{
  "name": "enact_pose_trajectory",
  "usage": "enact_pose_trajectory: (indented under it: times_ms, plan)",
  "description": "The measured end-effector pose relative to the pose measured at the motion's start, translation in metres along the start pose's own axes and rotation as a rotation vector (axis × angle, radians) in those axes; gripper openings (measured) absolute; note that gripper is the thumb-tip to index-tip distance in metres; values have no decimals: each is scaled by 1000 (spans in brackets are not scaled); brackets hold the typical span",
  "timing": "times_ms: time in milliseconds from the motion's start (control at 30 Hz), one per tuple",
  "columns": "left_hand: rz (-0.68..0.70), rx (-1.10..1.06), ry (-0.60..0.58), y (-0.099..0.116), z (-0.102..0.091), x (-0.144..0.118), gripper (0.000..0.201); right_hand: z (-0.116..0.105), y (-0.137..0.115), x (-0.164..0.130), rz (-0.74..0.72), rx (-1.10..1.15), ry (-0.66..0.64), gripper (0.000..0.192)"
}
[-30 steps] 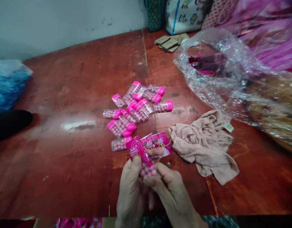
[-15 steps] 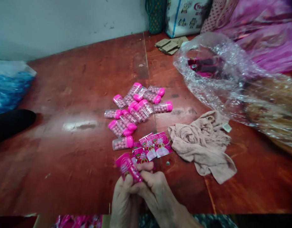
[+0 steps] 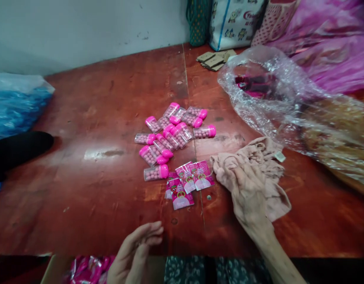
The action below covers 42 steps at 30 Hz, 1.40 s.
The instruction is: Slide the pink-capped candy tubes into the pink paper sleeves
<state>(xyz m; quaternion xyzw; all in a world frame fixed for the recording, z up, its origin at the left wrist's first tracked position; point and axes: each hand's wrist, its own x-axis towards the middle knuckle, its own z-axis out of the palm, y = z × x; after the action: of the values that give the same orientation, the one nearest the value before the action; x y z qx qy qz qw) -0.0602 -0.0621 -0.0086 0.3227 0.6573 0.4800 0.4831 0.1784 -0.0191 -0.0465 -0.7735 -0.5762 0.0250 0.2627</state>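
Observation:
My right hand (image 3: 248, 191) lies on a crumpled beige cloth (image 3: 269, 156) on the red wooden table (image 3: 96, 118), its fingers curled over the cloth's left part. My left hand (image 3: 136, 250) hovers at the table's near edge, fingers apart and empty, beside a box of pink labelled tubes (image 3: 87, 270). Several pink printed labels (image 3: 189, 181) lie just left of the cloth. Behind them is a pile of clear tubes with pink caps and pink balls inside (image 3: 170, 136); one tube (image 3: 154, 172) lies apart at the front.
A big clear plastic bag (image 3: 273, 94) with dark pink items spreads over the right side. A blue-filled bag (image 3: 16, 106) and a black object (image 3: 19, 150) sit at the left. Cardboard pieces (image 3: 214, 60) and printed bags (image 3: 235, 19) stand against the far wall.
Both hands held a pink-labelled tube together; now it is gone from them. My right hand moved right onto the cloth, and my left hand dropped back to the near edge, empty.

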Motion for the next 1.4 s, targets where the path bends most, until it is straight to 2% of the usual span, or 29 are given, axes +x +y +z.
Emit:
enact_pose_trajectory:
  times_ms: [100,200,267,300,367,467,700,867,1000,1067,1133,1200,1300,1333,1400]
  plan:
    - [340,279,-42,7,37,11,16,0,-7,-3,38,65,84,23]
    - [760,493,-137,5,57,33,25,0,-19,-7,25,110,171,19]
    - [946,686,-270,-3,67,45,36,4,-25,-10,-57,116,92,21]
    - [997,794,-339,-8,71,49,40,6,-27,-11,-97,110,31,21]
    - [1055,972,-436,-18,77,54,44,11,-29,-13,-139,88,-43,20]
    - [1098,1097,-460,-29,80,57,45,16,-28,-14,-128,83,-32,17]
    - [1116,1137,-439,-31,79,57,42,16,-27,-15,-125,129,-32,18]
    - [1120,1115,-440,-31,81,56,43,20,-26,-13,-89,231,65,11]
    - [1091,989,-455,-25,79,55,39,20,-23,-14,-108,313,174,12]
    - [1057,828,-408,-19,76,54,33,17,-24,-16,-150,353,228,20]
    - [949,630,-342,-12,75,53,27,12,-26,-18,-218,362,267,26]
    - [702,421,-336,-5,78,51,25,7,-30,-21,-312,341,276,27]
    - [184,41,-412,7,90,48,21,-2,-34,-22,-402,368,225,31]
    - [40,-90,-422,10,95,47,18,-4,-36,-22,-385,425,184,33]
    - [-126,-287,-396,16,103,46,14,-9,-38,-21,-259,599,69,39]
